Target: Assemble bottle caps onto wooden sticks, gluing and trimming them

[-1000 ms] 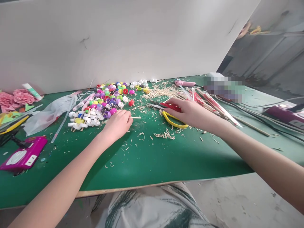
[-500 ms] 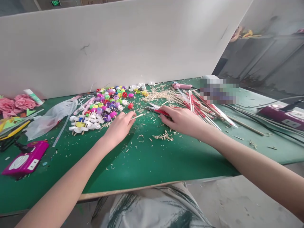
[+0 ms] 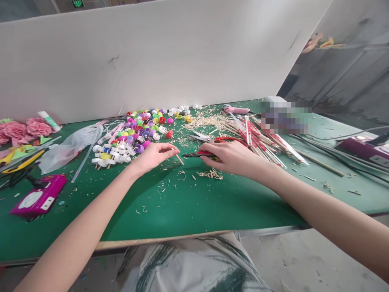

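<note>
Pinched between the thumb and fingers of my left hand (image 3: 153,156) is a short pale wooden stick (image 3: 180,158), its free end tilted down toward the tabletop. My right hand (image 3: 232,156) is closed on a red-handled craft knife (image 3: 206,153), whose dark blade points left at the stick. Fingers hide much of the handle. Just behind that hand, scissors (image 3: 199,136) with red handles lie on the green table (image 3: 182,207). A small heap of wood shavings (image 3: 211,174) sits in front of the knife.
Colourful bottle caps (image 3: 142,129), some on sticks, cover the table behind my left hand. Wrapped sticks (image 3: 259,142) lie at right, near a pink glue gun (image 3: 237,110). Power strips (image 3: 39,196) stand at both sides. A white board (image 3: 152,61) rises behind.
My right hand has come away from the scissors, and the knife now shows in it. My left hand has moved right and turned the stick's free end downward.
</note>
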### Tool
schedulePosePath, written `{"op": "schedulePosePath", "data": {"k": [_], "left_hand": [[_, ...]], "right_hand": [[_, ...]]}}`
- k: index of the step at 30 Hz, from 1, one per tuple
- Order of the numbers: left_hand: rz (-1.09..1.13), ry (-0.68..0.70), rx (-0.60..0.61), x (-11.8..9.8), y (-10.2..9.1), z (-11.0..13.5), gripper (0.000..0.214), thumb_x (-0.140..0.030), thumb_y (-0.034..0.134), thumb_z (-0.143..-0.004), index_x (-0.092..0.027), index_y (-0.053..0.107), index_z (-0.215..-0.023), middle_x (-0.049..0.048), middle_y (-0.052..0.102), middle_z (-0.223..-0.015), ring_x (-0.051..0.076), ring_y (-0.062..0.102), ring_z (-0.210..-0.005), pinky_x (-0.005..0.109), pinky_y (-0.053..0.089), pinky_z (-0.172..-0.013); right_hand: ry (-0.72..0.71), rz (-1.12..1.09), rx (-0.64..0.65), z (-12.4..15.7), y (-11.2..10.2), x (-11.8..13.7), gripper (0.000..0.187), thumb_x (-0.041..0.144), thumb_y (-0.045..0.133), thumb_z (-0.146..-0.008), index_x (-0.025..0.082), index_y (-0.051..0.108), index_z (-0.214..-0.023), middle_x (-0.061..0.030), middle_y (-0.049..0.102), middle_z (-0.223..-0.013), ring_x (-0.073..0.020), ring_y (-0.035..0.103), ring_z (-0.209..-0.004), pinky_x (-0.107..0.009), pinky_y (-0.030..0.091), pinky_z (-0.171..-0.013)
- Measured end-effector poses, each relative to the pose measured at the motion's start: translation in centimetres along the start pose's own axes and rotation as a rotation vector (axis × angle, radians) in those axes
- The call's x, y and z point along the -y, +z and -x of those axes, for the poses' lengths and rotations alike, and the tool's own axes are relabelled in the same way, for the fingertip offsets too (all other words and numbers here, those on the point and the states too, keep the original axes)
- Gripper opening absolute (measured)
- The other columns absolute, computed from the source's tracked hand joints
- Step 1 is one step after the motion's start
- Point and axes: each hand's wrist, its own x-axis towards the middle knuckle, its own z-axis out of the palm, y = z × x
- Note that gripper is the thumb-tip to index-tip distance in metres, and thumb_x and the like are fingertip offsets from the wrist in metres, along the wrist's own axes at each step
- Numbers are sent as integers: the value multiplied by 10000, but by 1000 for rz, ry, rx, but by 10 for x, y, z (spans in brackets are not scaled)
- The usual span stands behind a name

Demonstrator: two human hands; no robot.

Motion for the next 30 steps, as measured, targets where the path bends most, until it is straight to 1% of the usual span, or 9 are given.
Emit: {"op": "schedulePosePath", "data": {"k": [2,4,7,10,14,21,24,30], "left_hand": [[-4,25,8,1,2,-1,337,-504,564,-847,-215,704,-948,44,711,-1014,176,623,-938,324,490,-832],[1,38,21,1,4,0,410,-561,531,-848,-194,685,-943,52,696,-983,176,608,-902,322,480,-808],[-8,35,20,-4,8,2,448,-595,502,-850,-178,654,-909,43,662,-911,157,571,-825,301,457,-761],[-24,46,14,-9,11,4,437,-592,492,-856,-179,631,-893,25,634,-865,148,552,-797,279,436,-729],[-10,65,15,-14,14,7,409,-570,504,-858,-180,621,-882,19,642,-887,156,574,-840,272,430,-757],[-36,54,-21,-12,16,6,376,-552,538,-844,-180,574,-807,10,609,-829,147,547,-777,271,414,-709],[-34,81,-29,-9,17,4,356,-531,530,-858,-181,568,-801,7,602,-824,142,540,-769,270,405,-704],[-15,108,-30,-6,17,3,319,-489,541,-867,-181,606,-819,2,605,-807,135,535,-765,270,392,-709]], "right_hand": [[-59,-5,-17,0,4,-2,352,413,321,-984,214,611,-1002,-27,688,-858,-134,566,-668,-250,257,-500],[-108,-3,-40,0,7,-5,385,437,302,-995,214,615,-987,-17,683,-856,-120,560,-662,-246,238,-491],[-140,20,-58,1,12,-6,417,449,284,-1001,201,615,-951,-11,661,-797,-106,541,-620,-248,213,-482],[-167,36,-64,1,15,-6,439,450,259,-1006,194,607,-931,-8,646,-766,-100,534,-602,-249,204,-481],[-187,77,-68,1,18,-4,444,444,251,-1009,187,602,-919,-18,649,-767,-98,540,-608,-254,188,-486],[-164,159,-45,-1,20,1,467,439,244,-1009,185,613,-876,-14,639,-709,-94,506,-553,-252,160,-469],[-159,145,-28,-1,19,2,471,442,247,-1009,186,627,-903,-20,653,-722,-100,529,-572,-250,178,-472],[-163,112,-2,-1,18,3,458,439,258,-1008,187,641,-1015,-32,694,-763,-116,558,-575,-255,213,-479]]}}
